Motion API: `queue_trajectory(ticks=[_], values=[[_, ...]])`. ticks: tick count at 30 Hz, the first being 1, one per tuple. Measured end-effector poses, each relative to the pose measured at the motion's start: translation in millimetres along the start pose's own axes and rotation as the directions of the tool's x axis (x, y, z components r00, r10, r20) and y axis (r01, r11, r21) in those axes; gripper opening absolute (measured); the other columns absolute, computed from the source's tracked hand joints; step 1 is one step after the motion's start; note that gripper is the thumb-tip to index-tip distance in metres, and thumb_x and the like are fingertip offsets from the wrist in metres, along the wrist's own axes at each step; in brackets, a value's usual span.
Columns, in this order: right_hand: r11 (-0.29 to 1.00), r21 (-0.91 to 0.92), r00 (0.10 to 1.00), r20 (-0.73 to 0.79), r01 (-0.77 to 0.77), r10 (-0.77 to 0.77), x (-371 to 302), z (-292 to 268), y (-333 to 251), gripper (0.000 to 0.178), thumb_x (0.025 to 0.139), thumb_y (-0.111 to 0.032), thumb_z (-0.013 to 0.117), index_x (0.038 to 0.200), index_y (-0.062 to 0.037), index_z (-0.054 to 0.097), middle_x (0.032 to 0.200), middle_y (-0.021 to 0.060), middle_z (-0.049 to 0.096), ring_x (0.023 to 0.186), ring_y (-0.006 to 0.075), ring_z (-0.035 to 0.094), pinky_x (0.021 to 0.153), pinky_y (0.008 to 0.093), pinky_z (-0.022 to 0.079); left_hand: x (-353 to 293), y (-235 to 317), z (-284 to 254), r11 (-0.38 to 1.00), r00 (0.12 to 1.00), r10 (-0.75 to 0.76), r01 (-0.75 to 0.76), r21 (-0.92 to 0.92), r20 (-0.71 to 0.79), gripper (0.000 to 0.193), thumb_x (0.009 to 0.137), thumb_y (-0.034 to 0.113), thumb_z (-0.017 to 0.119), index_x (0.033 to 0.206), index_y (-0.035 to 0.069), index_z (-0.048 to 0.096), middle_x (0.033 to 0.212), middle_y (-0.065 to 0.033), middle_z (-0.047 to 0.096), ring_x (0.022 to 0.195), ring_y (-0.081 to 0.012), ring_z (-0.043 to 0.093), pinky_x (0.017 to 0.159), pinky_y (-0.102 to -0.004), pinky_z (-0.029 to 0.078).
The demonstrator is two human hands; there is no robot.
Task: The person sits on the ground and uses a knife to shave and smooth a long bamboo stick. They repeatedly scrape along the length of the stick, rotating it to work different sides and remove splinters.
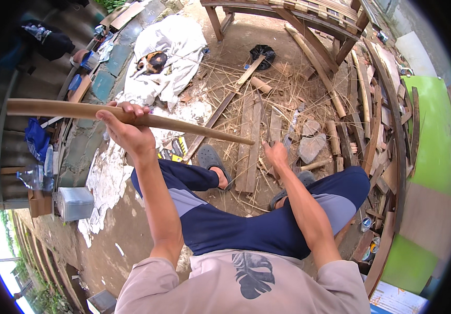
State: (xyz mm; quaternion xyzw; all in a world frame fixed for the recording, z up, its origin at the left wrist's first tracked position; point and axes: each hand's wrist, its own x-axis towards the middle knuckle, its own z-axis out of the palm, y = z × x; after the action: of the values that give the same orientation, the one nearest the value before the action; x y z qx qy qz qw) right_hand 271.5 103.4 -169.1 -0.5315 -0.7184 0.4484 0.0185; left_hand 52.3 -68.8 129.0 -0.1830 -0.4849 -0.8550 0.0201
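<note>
My left hand (129,128) is closed round a long, smooth tan wooden pole (194,127), raised across my lap. Its thick end sticks out to the left; the thin end reaches close to my right hand (276,153). That hand is a fist by the pole's tip, with a narrow dark piece showing above the fingers; what it grips is not clear. Beyond it, a long metal blade (291,125) lies among the scraps. Flat wooden boards (247,162) are on the ground between my feet.
Straw-like strips (220,78) litter the ground ahead, with grey stones (312,148) at right. A slatted bench (288,18) stands at the back. A calico cat (153,63) lies on white cloth (176,36). Wood offcuts (380,131) pile up on the right; a plastic tub (75,204) sits left.
</note>
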Motion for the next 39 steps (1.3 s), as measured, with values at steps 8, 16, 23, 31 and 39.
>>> queue_trajectory(ticks=[8, 16, 23, 31, 39], values=[[0.807, 0.495, 0.916, 0.051, 0.323, -0.398, -52.2, -57.5, -68.4, 0.052, 0.083, -0.04, 0.076, 0.112, 0.002, 0.064, 0.108, 0.0118, 0.071, 0.093, 0.0153, 0.065, 0.083, 0.0315, 0.049, -3.6, -33.4, 40.2, 0.965, 0.967, -0.21, 0.228, -0.129, 0.143, 0.043, 0.097, 0.055, 0.047, 0.089, 0.013, 0.047, 0.078, 0.0006, 0.049, 0.071, -0.0141, 0.051, 0.065, -0.0312, 0.046], [0.697, 0.704, 0.879, 0.24, 0.135, -0.412, -82.8, -75.1, -65.0, 0.04, 0.076, -0.022, 0.084, 0.099, -0.0017, 0.058, 0.105, 0.0107, 0.069, 0.092, 0.0151, 0.064, 0.082, 0.03, 0.051, -27.9, -54.7, 80.2, 0.814, 0.874, -0.377, 0.47, -0.341, 0.306, 0.045, 0.099, 0.051, 0.046, 0.095, 0.006, 0.052, 0.069, 0.0015, 0.041, 0.057, -0.0093, 0.038, 0.05, -0.0244, 0.034], [0.638, 0.766, 0.884, 0.245, 0.074, -0.398, -89.9, -73.0, -57.5, 0.04, 0.072, -0.01, 0.085, 0.094, -0.006, 0.053, 0.092, 0.0037, 0.06, 0.081, 0.013, 0.062, 0.07, 0.0261, 0.052, -37.9, -63.8, 100.0, 0.81, 0.84, -0.361, 0.497, -0.31, 0.405, 0.05, 0.099, 0.052, 0.046, 0.105, 0.004, 0.055, 0.069, 0.0033, 0.04, 0.055, -0.0078, 0.037, 0.051, -0.0234, 0.032], [0.667, 0.736, 0.919, 0.176, 0.115, -0.353, -94.3, -83.6, -64.1, 0.043, 0.072, -0.012, 0.087, 0.092, -0.0082, 0.05, 0.084, -0.0002, 0.056, 0.076, 0.0098, 0.061, 0.068, 0.0237, 0.051, -46.4, -56.8, 117.2, 0.942, 0.894, -0.222, 0.3, -0.151, 0.39, 0.062, 0.102, 0.051, 0.036, 0.122, -0.005, 0.053, 0.079, -0.0049, 0.055, 0.064, -0.012, 0.049, 0.059, -0.0271, 0.042], [0.685, 0.641, 0.921, -0.097, 0.348, -0.377, -90.1, -74.4, -59.2, 0.045, 0.073, -0.023, 0.088, 0.091, -0.0079, 0.049, 0.072, -0.0023, 0.054, 0.063, 0.0066, 0.05, 0.056, 0.0234, 0.042, -36.0, -50.3, 107.8, 0.935, 0.931, -0.018, -0.114, 0.336, 0.364, 0.037, 0.098, 0.032, 0.058, 0.111, -0.002, 0.064, 0.087, -0.0077, 0.069, 0.067, -0.0081, 0.058, 0.061, -0.0217, 0.048]])
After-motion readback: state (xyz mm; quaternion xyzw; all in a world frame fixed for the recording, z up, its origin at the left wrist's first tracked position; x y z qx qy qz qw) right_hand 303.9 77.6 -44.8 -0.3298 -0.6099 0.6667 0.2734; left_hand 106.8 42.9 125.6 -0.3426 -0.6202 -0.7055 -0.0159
